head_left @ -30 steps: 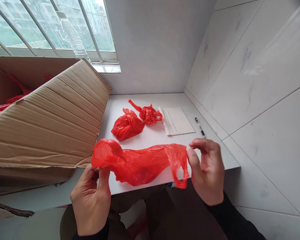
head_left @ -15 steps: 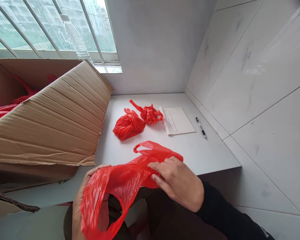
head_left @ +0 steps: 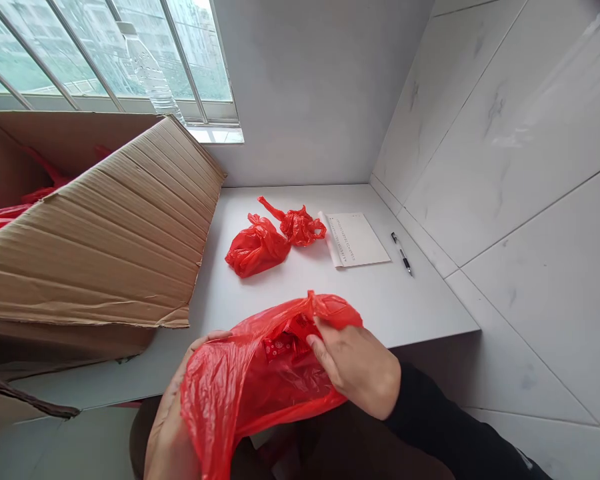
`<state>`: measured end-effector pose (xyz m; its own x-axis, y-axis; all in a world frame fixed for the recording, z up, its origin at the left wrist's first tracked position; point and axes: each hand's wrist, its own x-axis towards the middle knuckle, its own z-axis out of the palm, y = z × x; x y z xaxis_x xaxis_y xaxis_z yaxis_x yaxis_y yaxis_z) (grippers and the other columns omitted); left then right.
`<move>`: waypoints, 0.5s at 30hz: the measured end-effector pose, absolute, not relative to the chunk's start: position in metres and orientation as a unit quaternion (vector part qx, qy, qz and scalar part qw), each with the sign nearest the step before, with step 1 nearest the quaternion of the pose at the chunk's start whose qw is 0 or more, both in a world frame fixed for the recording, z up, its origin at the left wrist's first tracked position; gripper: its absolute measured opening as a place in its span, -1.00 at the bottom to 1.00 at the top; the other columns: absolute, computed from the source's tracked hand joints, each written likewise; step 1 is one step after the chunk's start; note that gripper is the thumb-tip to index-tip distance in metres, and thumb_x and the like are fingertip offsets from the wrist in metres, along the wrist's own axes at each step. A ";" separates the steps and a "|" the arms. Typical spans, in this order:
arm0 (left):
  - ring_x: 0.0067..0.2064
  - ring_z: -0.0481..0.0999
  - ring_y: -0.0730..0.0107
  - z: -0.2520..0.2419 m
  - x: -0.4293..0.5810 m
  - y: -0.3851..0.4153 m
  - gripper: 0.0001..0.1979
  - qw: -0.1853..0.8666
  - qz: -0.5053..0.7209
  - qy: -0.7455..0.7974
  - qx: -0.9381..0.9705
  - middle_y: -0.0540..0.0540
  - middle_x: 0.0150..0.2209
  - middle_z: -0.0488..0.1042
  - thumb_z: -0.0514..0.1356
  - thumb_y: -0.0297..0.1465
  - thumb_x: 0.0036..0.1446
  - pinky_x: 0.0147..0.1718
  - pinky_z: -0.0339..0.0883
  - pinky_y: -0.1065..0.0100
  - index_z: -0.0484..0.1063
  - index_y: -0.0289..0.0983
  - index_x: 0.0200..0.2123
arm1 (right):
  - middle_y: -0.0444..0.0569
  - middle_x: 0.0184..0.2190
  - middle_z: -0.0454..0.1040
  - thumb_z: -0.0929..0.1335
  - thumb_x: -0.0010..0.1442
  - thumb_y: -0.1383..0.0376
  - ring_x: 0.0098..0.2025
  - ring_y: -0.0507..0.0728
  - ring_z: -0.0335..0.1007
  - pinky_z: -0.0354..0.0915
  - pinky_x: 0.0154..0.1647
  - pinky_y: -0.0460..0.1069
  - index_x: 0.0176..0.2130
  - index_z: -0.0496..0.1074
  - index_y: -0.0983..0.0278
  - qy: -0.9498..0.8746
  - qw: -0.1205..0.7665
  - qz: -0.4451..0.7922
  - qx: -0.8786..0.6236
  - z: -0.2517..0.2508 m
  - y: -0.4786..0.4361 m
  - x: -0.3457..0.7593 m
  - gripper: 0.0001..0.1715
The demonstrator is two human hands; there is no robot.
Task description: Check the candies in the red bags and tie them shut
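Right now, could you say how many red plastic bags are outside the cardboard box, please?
3: one open bag between the left hand and right hand, one bunched bag on the white table, another bag beside the notebook. More may be hidden.

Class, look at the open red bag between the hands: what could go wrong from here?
The patterned item inside could slip out: the red bag gapes open, partly past the near edge of the table. The bag's thin-looking plastic might also tear beside the right hand.
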<state>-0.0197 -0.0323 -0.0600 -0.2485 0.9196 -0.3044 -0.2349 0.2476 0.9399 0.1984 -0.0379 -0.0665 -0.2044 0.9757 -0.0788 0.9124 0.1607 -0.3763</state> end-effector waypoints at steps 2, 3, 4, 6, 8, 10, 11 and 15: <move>-0.09 0.63 0.08 -0.054 -0.015 -0.032 -0.40 0.549 0.537 0.569 0.292 -0.05 -0.08 0.64 0.45 -0.10 -0.14 -0.24 0.59 0.36 0.57 -0.15 0.01 | 0.02 -0.43 0.57 0.09 0.45 0.18 -0.49 0.21 0.48 0.06 -0.49 0.05 0.15 0.34 0.31 -0.733 0.105 0.172 -0.650 -0.065 -0.035 0.200 -0.53; -0.08 0.62 0.05 -0.052 -0.012 -0.032 -0.41 0.559 0.543 0.559 0.284 -0.05 -0.06 0.64 0.43 -0.09 -0.11 -0.24 0.59 0.34 0.58 -0.14 0.02 | 0.02 -0.44 0.57 0.11 0.44 0.18 -0.48 0.23 0.49 0.08 -0.49 0.05 0.20 0.29 0.33 -0.724 0.107 0.168 -0.661 -0.063 -0.034 0.200 -0.52; -0.07 0.62 0.01 -0.049 -0.010 -0.033 -0.42 0.567 0.551 0.549 0.271 -0.06 -0.07 0.65 0.42 -0.07 -0.09 -0.25 0.61 0.31 0.59 -0.14 0.02 | 0.00 -0.47 0.56 0.13 0.44 0.18 -0.48 0.24 0.50 0.10 -0.50 0.05 0.26 0.23 0.34 -0.718 0.107 0.164 -0.668 -0.061 -0.033 0.199 -0.49; -0.08 0.62 -0.05 -0.041 -0.005 -0.035 -0.46 0.594 0.557 0.535 0.225 -0.08 -0.13 0.66 0.37 -0.05 -0.03 -0.26 0.62 0.23 0.60 -0.15 0.01 | -0.04 -0.47 0.56 0.16 0.43 0.21 -0.46 0.25 0.53 0.15 -0.49 0.05 0.28 0.21 0.31 -0.718 0.100 0.163 -0.669 -0.058 -0.031 0.197 -0.49; -0.07 0.62 -0.09 -0.033 -0.001 -0.039 -0.48 0.617 0.561 0.522 0.178 -0.10 -0.16 0.66 0.33 -0.04 0.03 -0.24 0.62 0.17 0.59 -0.14 0.03 | -0.03 -0.35 0.59 0.19 0.42 0.25 -0.37 0.25 0.57 0.22 -0.45 0.05 0.17 0.33 0.23 -0.730 0.087 0.164 -0.658 -0.058 -0.030 0.194 -0.61; -0.06 0.62 -0.09 -0.026 0.003 -0.043 -0.48 0.622 0.565 0.516 0.169 -0.09 -0.16 0.66 0.36 -0.07 0.01 -0.22 0.61 0.17 0.57 -0.11 0.04 | -0.01 -0.19 0.60 0.25 0.38 0.27 -0.30 0.25 0.58 0.28 -0.42 0.05 0.11 0.38 0.17 -0.751 0.065 0.153 -0.639 -0.063 -0.028 0.189 -0.67; -0.07 0.62 -0.06 -0.023 0.005 -0.045 -0.48 0.618 0.565 0.516 0.181 -0.08 -0.16 0.65 0.40 -0.11 -0.04 -0.21 0.60 0.20 0.56 -0.10 0.02 | 0.01 -0.12 0.59 0.30 0.34 0.26 -0.30 0.25 0.58 0.29 -0.42 0.05 0.13 0.37 0.15 -0.762 0.051 0.143 -0.630 -0.066 -0.028 0.187 -0.63; -0.22 0.65 0.09 -0.028 0.007 -0.044 -0.52 0.603 0.548 0.526 0.242 -0.02 -0.24 0.64 0.51 -0.27 -0.21 -0.28 0.55 0.34 0.52 -0.15 -0.16 | 0.15 0.07 0.50 0.45 0.15 0.25 -0.31 0.24 0.56 0.31 -0.43 0.04 0.25 0.24 0.13 -0.788 0.024 0.112 -0.605 -0.082 -0.025 0.182 -0.28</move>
